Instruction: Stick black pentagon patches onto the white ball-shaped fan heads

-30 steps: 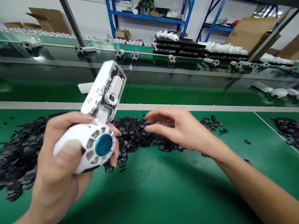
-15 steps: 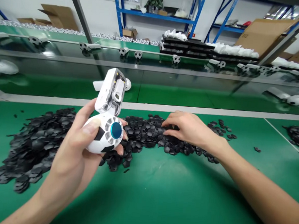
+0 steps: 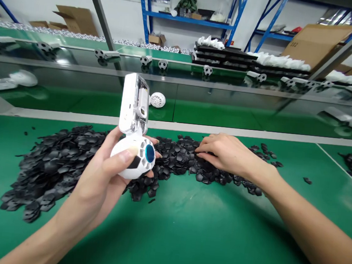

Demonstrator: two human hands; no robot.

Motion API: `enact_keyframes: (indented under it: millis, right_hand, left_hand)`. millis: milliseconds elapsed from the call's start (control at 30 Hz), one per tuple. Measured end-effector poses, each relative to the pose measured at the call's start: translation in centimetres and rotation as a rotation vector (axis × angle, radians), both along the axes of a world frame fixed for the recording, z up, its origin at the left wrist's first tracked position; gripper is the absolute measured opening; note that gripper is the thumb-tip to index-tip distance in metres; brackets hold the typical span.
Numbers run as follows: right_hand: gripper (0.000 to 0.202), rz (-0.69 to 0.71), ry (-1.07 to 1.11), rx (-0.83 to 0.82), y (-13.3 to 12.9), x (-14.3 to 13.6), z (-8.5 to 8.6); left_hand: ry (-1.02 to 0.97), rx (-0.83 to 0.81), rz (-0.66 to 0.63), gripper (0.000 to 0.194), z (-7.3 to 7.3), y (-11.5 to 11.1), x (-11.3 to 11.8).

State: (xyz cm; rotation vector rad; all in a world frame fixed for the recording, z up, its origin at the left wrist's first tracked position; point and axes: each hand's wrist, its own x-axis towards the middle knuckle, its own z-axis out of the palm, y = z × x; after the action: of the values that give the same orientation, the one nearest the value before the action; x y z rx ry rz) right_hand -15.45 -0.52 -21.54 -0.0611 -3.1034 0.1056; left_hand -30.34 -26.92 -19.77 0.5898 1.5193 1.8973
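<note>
My left hand (image 3: 101,170) is wrapped round the ball-shaped head of a white handheld fan (image 3: 135,104), raised above the bench. The head has black patches like a football, vent slots and a shiny blue round hub. Its white handle with a clear side points up, showing parts inside. On the right, my right hand (image 3: 228,153) is down at a heap of black pentagon pieces (image 3: 173,158), fingers bent and drawn toward the thumb. Its fingertips are partly hidden among the pieces, so what they pinch is unclear.
A larger heap of black pieces (image 3: 53,162) lies at the left of the green bench (image 3: 192,232). Beyond a pale ledge (image 3: 225,131) runs a green belt (image 3: 215,110) carrying white fans. Football-patterned fans (image 3: 207,70) line the shelf above, with black trays (image 3: 225,56) behind.
My left hand and the fan have shifted slightly right, and the fan has turned a little. My right hand stays at the black pieces. A white fan on the belt shows more fully behind.
</note>
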Motion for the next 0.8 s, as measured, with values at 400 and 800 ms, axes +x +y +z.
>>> enact_keyframes:
  millis: [400, 800]
  right_hand:
    - [0.014, -0.223, 0.438, -0.733, -3.1, 0.0, 2.3]
    - [0.038, -0.286, 0.214, -1.636, -9.8, 0.0, 2.3]
  left_hand:
    - [0.012, -0.088, -0.254, 0.080, -1.6, -0.1, 0.3]
    - [0.298, -0.151, -0.242, 0.049, -2.0, 0.5, 1.3]
